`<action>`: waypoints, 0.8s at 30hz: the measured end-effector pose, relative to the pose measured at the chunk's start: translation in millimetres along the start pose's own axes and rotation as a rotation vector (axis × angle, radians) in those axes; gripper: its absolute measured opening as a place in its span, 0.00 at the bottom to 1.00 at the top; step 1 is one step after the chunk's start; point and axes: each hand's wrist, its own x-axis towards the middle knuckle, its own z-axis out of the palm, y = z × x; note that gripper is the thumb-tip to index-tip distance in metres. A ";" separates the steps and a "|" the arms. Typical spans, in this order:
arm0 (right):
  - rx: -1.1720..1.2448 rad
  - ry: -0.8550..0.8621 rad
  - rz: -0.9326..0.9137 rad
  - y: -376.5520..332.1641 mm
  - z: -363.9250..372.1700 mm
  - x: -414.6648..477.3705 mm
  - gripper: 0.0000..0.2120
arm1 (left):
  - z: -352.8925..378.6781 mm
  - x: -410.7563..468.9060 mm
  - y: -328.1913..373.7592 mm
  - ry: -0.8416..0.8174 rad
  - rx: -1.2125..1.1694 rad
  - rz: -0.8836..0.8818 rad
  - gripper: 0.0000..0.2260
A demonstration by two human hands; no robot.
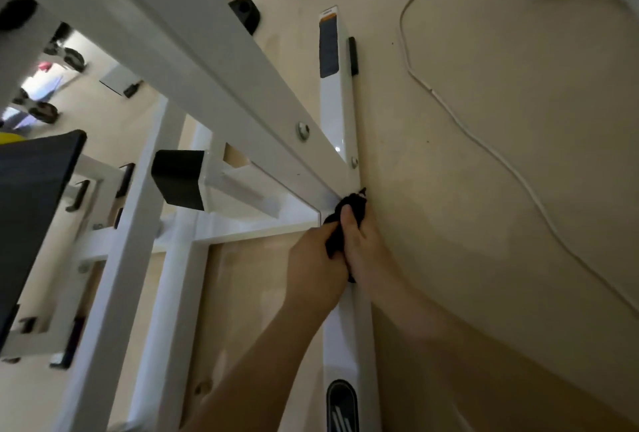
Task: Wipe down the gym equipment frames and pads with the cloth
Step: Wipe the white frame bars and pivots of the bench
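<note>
Padding, dark and flat-edged, fills your far left, tilted and cut off by the picture's border. Just to its right a black end cap closes a short white tube. Above both, a broad white beam of the frame slants from the upper left down to the base rail, with a round bolt head near its lower end.

Your left forearm rises bare from the bottom middle, angled up and to the right with the wrist nearly straight. Your left hand shows its back to you, fingers curled under and gripping the lower part of the black cloth.

The cloth is bunched between both hands and pressed onto the joint where the slanted beam meets the base rail; its top end pokes out past your fingers.

Your right hand touches the left one and lies along the rail's right edge. Its thumb is laid up over the cloth, so it too holds the cloth rather than lying flat. The right forearm comes in from the lower right, bare and somewhat blurred.

Further right, a thin white cable snakes across the tan floor, well apart from the rail.
</note>
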 end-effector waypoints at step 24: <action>0.020 0.117 0.100 29.1 -6.7 57.4 0.20 | 56.7 -1.5 -34.2 0.296 -0.065 0.024 0.17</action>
